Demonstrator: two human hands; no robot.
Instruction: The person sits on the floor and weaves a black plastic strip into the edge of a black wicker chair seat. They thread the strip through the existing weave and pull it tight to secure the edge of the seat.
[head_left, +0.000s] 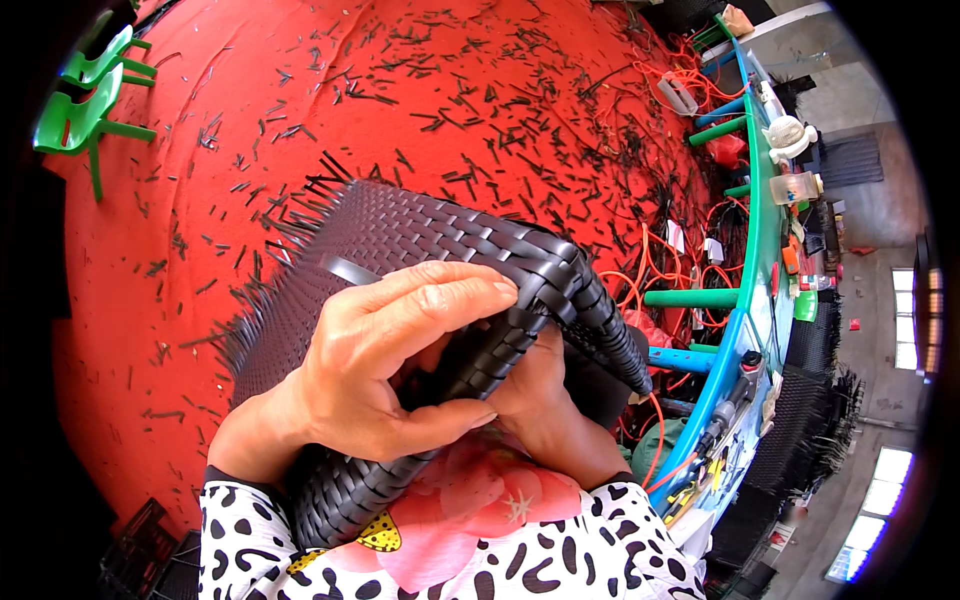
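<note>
A dark panel of woven plastic strips (410, 220), wrapped around a frame, rests against my lap. Loose strip ends bristle along its far left edge. My left hand (385, 350) curls over the near wrapped edge, close to the corner, with fingers on the weave and thumb on the outer side. A short shiny strip sticks out of the weave beside this hand. Beneath the corner, my right hand (535, 375) presses against the edge from the other side. Its fingertips are hidden behind the frame, so I cannot make out what they pinch.
Cut black strip pieces litter the red floor (250, 60). Green plastic chairs (95, 115) stand far left. Along the right runs a workbench with a blue and green edge (745, 300), carrying a power tool (720, 425), a jar (795, 187) and small tools. Orange cords tangle beneath it.
</note>
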